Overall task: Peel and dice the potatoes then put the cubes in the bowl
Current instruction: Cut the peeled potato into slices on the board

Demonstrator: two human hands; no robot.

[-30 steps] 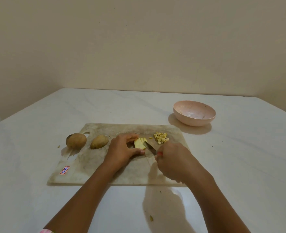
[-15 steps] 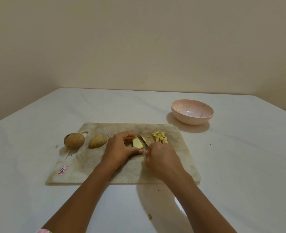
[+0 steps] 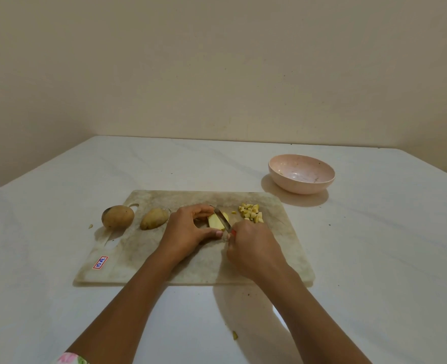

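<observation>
- On the cutting board (image 3: 143,248), our left hand (image 3: 190,227) pinches the potato piece (image 3: 215,222).
- Our right hand (image 3: 251,245) grips the knife (image 3: 222,218), blade across that piece.
- Just right sit the cubes (image 3: 251,212).

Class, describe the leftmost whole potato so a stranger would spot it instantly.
Find the cutting board on the white table. At its far-left corner, by the handle slot, sits the leftmost potato. It is rounder than its unpeeled neighbour, with a dark patch at its left end.
</observation>
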